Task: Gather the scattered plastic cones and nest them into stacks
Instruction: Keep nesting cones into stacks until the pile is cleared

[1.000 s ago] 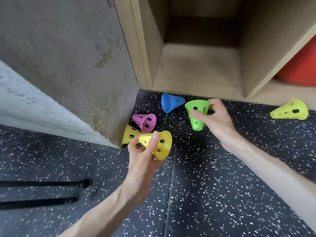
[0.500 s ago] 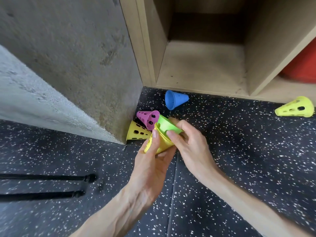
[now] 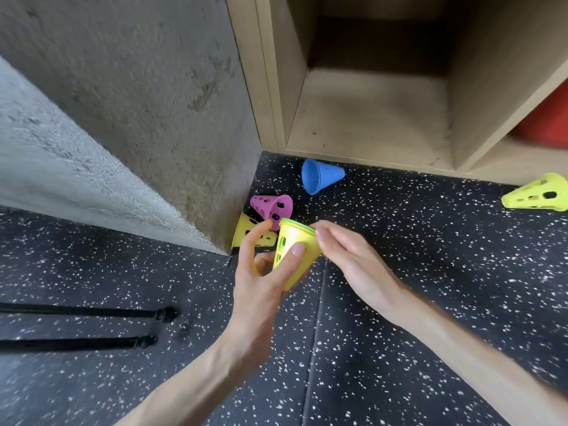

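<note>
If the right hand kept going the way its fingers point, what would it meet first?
Probably the rim of the yellow cone that the left hand grips; the right hand fingertips look already at it, though depth is unclear.

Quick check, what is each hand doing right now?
Left hand: grips the yellow cone, a green cone's rim showing inside it.
Right hand: fingertips at the cone's rim, holding nothing of its own.

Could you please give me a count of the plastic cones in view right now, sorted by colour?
Yellow: 3, namely the held yellow cone, the yellow cone by the wall and the yellow cone at the right edge
Green: 1, the green cone nested inside the held one, only its rim showing
Pink: 1, the pink cone
Blue: 1, the blue cone
Total: 6
</note>
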